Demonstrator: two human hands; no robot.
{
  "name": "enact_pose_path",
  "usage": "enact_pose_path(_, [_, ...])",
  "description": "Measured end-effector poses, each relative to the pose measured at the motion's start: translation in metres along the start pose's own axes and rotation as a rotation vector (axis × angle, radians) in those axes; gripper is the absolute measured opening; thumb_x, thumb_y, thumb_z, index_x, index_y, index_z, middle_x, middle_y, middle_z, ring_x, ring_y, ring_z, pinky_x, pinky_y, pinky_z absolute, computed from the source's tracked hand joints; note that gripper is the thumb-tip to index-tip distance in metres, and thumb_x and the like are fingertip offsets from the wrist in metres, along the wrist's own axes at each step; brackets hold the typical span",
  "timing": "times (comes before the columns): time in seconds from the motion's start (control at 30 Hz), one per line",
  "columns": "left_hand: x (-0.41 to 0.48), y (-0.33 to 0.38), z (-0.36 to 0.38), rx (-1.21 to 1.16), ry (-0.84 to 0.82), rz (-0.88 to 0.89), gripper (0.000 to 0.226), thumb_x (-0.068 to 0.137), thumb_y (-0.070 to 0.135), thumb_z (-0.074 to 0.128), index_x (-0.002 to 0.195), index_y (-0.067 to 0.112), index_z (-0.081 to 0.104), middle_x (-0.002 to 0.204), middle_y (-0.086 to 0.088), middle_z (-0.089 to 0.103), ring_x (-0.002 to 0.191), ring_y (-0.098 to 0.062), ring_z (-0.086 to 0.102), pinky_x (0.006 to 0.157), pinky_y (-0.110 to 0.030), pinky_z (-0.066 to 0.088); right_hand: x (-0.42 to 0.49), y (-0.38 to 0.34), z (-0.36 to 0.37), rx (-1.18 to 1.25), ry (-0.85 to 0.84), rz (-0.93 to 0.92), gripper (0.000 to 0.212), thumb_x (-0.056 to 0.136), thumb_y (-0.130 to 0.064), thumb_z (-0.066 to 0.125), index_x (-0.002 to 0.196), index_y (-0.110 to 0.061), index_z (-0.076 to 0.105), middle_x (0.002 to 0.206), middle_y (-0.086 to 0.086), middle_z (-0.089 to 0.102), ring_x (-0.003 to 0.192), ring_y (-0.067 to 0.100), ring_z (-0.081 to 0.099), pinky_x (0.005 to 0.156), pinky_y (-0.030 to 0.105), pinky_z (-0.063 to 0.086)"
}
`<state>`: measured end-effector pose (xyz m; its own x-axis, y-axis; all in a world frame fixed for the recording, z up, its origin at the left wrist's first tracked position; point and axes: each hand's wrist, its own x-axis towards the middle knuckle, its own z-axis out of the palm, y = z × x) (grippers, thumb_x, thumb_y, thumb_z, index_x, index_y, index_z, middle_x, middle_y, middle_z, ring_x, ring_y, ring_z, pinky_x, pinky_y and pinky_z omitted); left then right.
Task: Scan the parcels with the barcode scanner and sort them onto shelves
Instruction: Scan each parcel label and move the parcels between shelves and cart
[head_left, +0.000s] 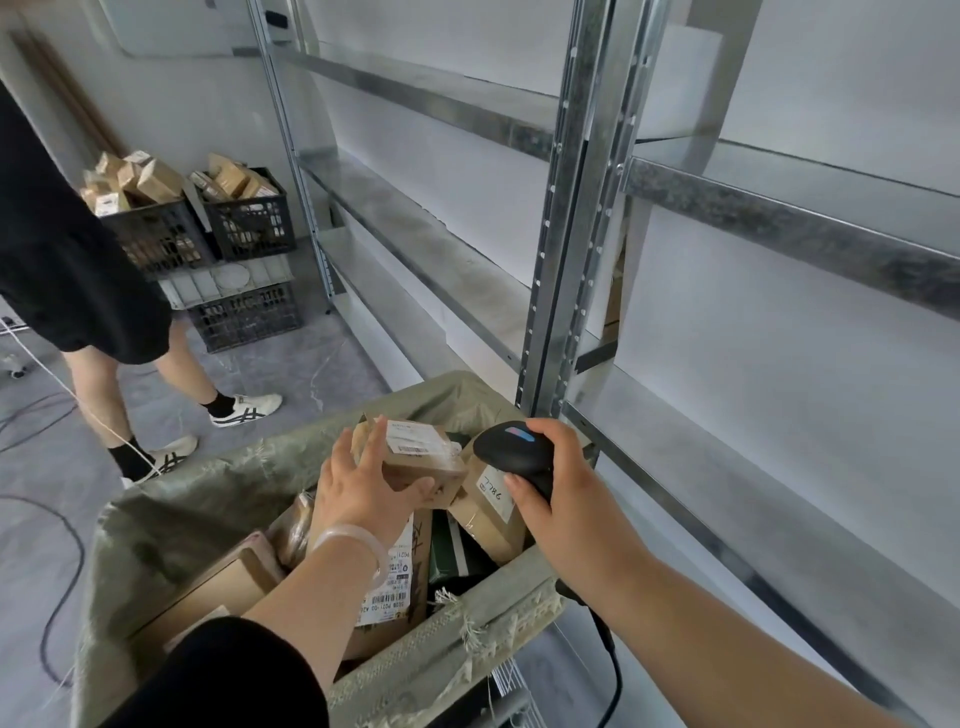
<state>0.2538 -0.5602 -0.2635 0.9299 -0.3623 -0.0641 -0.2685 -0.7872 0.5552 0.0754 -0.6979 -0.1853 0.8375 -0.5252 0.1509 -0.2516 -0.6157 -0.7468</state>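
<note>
My left hand (363, 480) grips a small brown cardboard parcel (421, 457) with a white label on top, held just above the cart's load. My right hand (558, 493) holds the black barcode scanner (511, 449), whose head sits right beside the parcel and points toward it. Below them lie several more parcels (485, 506) in a cart lined with a green woven sack (171, 530). The metal shelves (441, 244) stand to the right, bare.
Another person in black stands at the left, one white shoe (249, 408) near the cart. Black crates (244, 218) heaped with parcels are stacked by the far wall. Cables (52, 597) trail over the grey floor. The scanner's cord (608, 654) hangs by the cart's right side.
</note>
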Motion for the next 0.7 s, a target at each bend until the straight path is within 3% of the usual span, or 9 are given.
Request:
enact_pose_path(0.27, [-0.01, 0.027, -0.009, 0.017, -0.005, 0.037, 0.088, 0.086, 0.056, 0.064, 0.154, 0.046, 0.01, 0.164, 0.002, 0.006, 0.15, -0.029, 0.006, 0.12, -0.052, 0.021, -0.009, 0.001, -0.014, -0.002, 0.051, -0.002, 0.05, 0.094, -0.036, 0.058, 0.135, -0.038, 0.029, 0.116, -0.02, 0.046, 0.107, 0.006, 0.056, 0.092, 0.029, 0.053])
enact_pose_path(0.47, [-0.024, 0.057, -0.016, 0.086, -0.003, 0.193, 0.079, 0.089, 0.057, 0.059, 0.153, 0.042, 0.015, 0.163, 0.001, 0.016, 0.15, -0.028, 0.012, 0.121, -0.051, 0.019, -0.02, 0.0, -0.03, 0.001, 0.111, -0.004, 0.052, 0.093, -0.034, 0.059, 0.135, -0.036, 0.028, 0.123, -0.014, 0.05, 0.105, 0.001, 0.052, 0.09, 0.021, 0.052])
enact_pose_path(0.7, [-0.044, 0.117, -0.021, 0.071, 0.002, 0.394, 0.075, 0.091, 0.06, 0.053, 0.152, 0.045, 0.012, 0.162, 0.004, 0.018, 0.151, -0.026, 0.014, 0.122, -0.052, 0.015, -0.039, -0.003, -0.066, -0.033, 0.242, -0.001, 0.055, 0.093, -0.035, 0.06, 0.135, -0.04, 0.025, 0.134, -0.004, 0.054, 0.114, 0.01, 0.058, 0.097, 0.028, 0.051])
